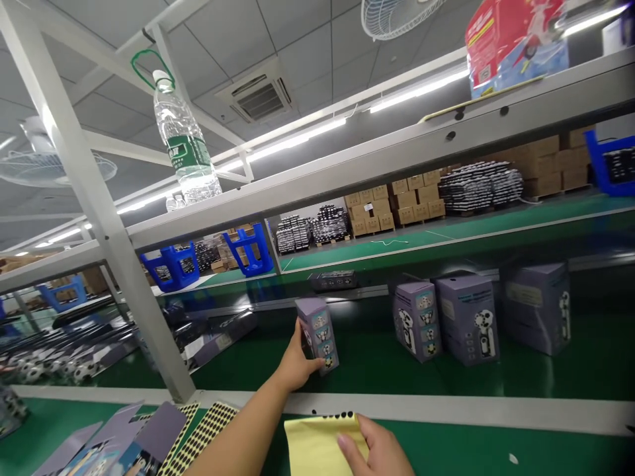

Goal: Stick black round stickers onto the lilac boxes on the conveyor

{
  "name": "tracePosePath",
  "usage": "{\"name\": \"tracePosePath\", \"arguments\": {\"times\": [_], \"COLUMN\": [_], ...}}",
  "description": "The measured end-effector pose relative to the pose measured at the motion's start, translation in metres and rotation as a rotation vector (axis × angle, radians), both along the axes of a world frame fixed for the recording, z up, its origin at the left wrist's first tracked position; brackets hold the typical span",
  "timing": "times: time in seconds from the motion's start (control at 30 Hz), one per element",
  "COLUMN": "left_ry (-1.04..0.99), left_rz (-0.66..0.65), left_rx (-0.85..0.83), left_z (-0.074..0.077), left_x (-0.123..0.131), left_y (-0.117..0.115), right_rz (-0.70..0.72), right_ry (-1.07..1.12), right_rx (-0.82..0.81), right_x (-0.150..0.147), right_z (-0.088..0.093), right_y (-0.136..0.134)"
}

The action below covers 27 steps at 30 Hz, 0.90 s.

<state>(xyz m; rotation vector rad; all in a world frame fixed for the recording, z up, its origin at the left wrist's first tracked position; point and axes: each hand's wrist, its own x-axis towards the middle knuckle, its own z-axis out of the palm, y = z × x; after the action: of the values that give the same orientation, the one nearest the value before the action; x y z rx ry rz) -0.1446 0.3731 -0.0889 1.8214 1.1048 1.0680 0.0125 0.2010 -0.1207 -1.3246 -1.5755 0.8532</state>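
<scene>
As the left hand (296, 357) curls around a tilted small purple carton (317, 334) on a green workbench (397, 377), the right hand (372, 449) pinches a yellow sheet (317, 446) edged with black dots. Three similar cartons (466, 320) stand farther right along the bench.

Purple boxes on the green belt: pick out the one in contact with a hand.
The leftmost box, tilted against the left hand; the three boxes further right stand untouched by either of the hands.
</scene>
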Motion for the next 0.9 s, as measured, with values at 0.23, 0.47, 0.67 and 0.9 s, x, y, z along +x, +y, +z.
{"name": "tracePosePath", "arguments": {"times": [0.23, 0.47, 0.67, 0.9], "left_ry": [0.081, 0.493, 0.729, 0.793], "left_rz": [0.087, -0.305, -0.333, -0.388], "left_rx": [-0.09, -0.051, 0.07, 0.16], "left_z": [0.026, 0.102, 0.121, 0.11], "left_x": [-0.01, -0.008, 0.001, -0.005], "left_y": [-0.021, -0.117, -0.134, -0.129], "right_rz": [-0.089, -0.15, -0.159, -0.171], "right_ry": [0.023, 0.131, 0.145, 0.091], "right_rx": [-0.044, -0.015, -0.017, -0.006], "right_x": [0.0, -0.001, -0.001, -0.001], "right_z": [0.016, 0.009, 0.01, 0.007], "right_y": [-0.011, -0.011, -0.013, -0.012]}}
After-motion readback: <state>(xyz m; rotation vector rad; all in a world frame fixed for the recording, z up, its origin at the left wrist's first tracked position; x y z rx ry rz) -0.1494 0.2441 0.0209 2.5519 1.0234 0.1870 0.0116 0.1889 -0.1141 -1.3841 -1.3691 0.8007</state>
